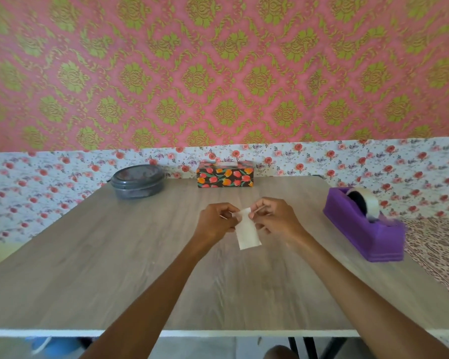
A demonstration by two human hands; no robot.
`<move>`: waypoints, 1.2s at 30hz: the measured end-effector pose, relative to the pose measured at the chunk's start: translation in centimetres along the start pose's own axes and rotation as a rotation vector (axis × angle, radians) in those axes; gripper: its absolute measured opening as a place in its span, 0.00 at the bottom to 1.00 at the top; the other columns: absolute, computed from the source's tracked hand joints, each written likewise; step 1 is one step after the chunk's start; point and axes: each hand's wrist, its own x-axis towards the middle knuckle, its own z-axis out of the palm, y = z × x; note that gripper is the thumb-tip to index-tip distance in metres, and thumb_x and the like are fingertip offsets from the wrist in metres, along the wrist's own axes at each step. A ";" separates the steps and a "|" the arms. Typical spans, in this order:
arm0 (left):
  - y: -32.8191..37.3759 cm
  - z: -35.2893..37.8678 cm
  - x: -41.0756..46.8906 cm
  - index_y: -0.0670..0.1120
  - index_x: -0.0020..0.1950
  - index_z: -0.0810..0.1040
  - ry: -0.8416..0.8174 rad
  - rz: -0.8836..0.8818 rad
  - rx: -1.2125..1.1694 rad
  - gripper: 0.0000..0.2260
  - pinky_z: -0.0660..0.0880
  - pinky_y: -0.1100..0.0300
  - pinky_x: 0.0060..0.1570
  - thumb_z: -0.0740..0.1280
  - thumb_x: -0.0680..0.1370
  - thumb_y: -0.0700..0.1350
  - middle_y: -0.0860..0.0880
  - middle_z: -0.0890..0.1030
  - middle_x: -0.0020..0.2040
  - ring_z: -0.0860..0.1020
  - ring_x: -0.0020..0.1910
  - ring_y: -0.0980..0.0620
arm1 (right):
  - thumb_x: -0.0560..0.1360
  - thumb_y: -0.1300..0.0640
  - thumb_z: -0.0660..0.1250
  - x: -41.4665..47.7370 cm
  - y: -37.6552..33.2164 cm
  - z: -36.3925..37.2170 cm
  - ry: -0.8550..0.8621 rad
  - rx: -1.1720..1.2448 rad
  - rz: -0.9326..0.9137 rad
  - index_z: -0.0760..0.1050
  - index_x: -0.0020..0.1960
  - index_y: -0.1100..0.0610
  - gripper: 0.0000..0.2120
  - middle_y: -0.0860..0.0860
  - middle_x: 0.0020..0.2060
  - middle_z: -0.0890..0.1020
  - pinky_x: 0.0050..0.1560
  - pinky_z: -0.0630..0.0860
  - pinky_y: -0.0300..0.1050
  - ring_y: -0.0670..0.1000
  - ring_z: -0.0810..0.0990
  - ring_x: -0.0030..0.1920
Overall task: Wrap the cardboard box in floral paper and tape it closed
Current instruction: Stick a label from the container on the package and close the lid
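Left hand (215,221) and right hand (275,218) meet at frame centre. Both pinch the top edge of a pale strip (246,231), probably tape, which hangs between them. Thin stick-like ends show beside the fingers; what they are cannot be told.

The box (224,177), already covered in floral paper, sits directly above the hands in frame, well apart from them at the far edge of the tabletop (114,255). Its long axis runs left-right, and neither hand is clearly nearer.

The tape dispenser (366,226) is at right, on the right hand's side. A dark lidded container (138,181) is at upper left of centre.
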 end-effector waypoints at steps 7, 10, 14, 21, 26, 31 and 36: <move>-1.0 -6.6 6.6 0.42 0.49 0.82 0.016 -0.002 -0.290 0.05 0.82 0.57 0.41 0.73 0.74 0.37 0.45 0.83 0.43 0.84 0.45 0.46 | 0.73 0.66 0.72 8.2 -4.6 4.4 -0.038 0.008 -0.128 0.82 0.45 0.59 0.04 0.54 0.34 0.84 0.33 0.80 0.40 0.49 0.81 0.31; -2.0 -9.6 11.9 0.41 0.50 0.82 -0.039 -0.034 -0.420 0.04 0.82 0.55 0.45 0.71 0.76 0.37 0.46 0.85 0.44 0.84 0.47 0.47 | 0.73 0.69 0.71 14.1 -5.9 6.8 -0.088 0.154 -0.107 0.83 0.45 0.60 0.06 0.56 0.34 0.83 0.32 0.80 0.40 0.50 0.80 0.30; -1.0 -11.7 15.4 0.41 0.56 0.82 -0.132 -0.138 -0.583 0.11 0.81 0.51 0.49 0.69 0.78 0.47 0.43 0.84 0.52 0.84 0.50 0.43 | 0.73 0.69 0.72 17.9 -7.4 7.7 -0.086 0.243 -0.122 0.84 0.45 0.62 0.05 0.56 0.36 0.84 0.36 0.79 0.39 0.48 0.81 0.33; 4.9 -13.2 18.5 0.42 0.51 0.81 0.006 -0.282 -0.584 0.04 0.79 0.61 0.37 0.70 0.76 0.37 0.46 0.84 0.47 0.83 0.44 0.49 | 0.76 0.69 0.68 21.0 -13.1 6.3 -0.131 0.299 0.001 0.85 0.45 0.57 0.10 0.55 0.42 0.86 0.50 0.83 0.50 0.55 0.86 0.45; 11.3 -15.7 17.3 0.41 0.52 0.81 0.014 -0.326 -0.534 0.08 0.80 0.58 0.42 0.73 0.74 0.36 0.42 0.84 0.49 0.83 0.47 0.48 | 0.72 0.67 0.74 19.8 -19.2 3.2 -0.176 0.405 0.107 0.81 0.48 0.63 0.06 0.60 0.41 0.84 0.40 0.83 0.46 0.54 0.84 0.40; 15.7 -17.5 14.0 0.43 0.53 0.80 0.010 -0.448 -0.530 0.08 0.79 0.60 0.36 0.70 0.76 0.35 0.49 0.83 0.42 0.84 0.40 0.53 | 0.71 0.70 0.73 17.2 -22.1 1.9 -0.202 0.359 0.148 0.82 0.47 0.65 0.06 0.56 0.38 0.83 0.34 0.79 0.39 0.50 0.82 0.38; 18.1 -18.5 10.6 0.50 0.47 0.83 0.075 -0.424 -0.430 0.10 0.80 0.55 0.34 0.72 0.75 0.35 0.48 0.79 0.43 0.82 0.41 0.50 | 0.72 0.70 0.73 13.7 -23.7 1.6 -0.227 0.359 0.204 0.80 0.46 0.57 0.09 0.54 0.38 0.82 0.40 0.83 0.56 0.56 0.82 0.40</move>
